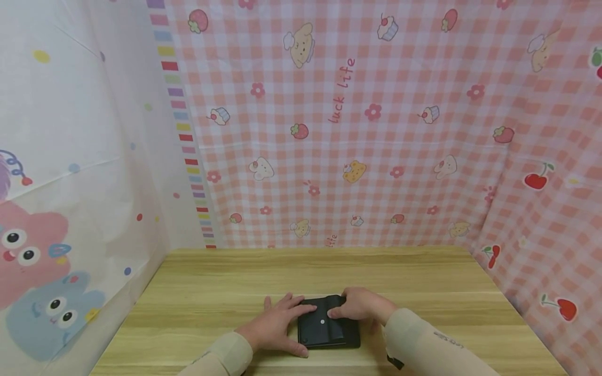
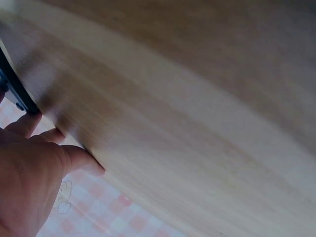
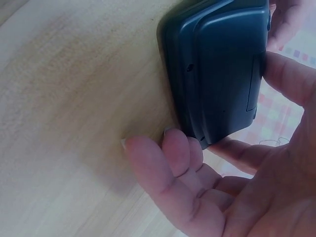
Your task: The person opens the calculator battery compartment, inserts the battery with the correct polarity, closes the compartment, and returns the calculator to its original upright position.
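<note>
A flat black plastic device [image 1: 316, 330] with a raised ridge and a small pale dot lies on the wooden table. At its left edge, my left hand [image 1: 275, 326] spreads its fingers, with fingertips on the upper surface and the thumb by the near corner. My right hand [image 1: 364, 304] grips the ridge end on the far right, thumb on top and fingers bent around the far edge. In the right wrist view, the device [image 3: 222, 74] shows a seamed panel [image 3: 254, 86] and small screw holes, with the thumb at its side. The device's underside is hidden.
The light wood-grain table [image 1: 207, 287] extends around the hands. A pink checked cloth [image 1: 329, 198] hangs behind it, a cherry-printed cloth [image 1: 522, 219] stands on the right, and a white cartoon cloth [image 1: 94, 209] on the left.
</note>
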### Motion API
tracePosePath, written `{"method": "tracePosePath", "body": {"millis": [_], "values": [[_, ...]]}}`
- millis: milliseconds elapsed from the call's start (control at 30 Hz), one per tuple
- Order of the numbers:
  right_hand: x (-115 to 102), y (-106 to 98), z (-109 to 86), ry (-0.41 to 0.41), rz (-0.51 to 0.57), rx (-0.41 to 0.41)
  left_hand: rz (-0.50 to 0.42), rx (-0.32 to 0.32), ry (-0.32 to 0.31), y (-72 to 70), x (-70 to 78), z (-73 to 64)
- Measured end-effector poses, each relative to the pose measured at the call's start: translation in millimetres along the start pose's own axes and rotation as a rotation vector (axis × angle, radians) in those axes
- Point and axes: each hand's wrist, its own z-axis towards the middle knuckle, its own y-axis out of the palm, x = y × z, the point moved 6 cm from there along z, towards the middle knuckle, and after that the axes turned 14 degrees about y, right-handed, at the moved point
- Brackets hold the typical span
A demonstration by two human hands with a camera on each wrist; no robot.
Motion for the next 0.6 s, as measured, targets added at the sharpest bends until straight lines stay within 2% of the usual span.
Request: {"method": "tracePosePath", "body": {"millis": [600], "values": [[5.8,-6.3,-2.7,-0.017,0.036,-0.024,-0.015,0.002,0.003,-1.3,0.8,-0.5]]}}
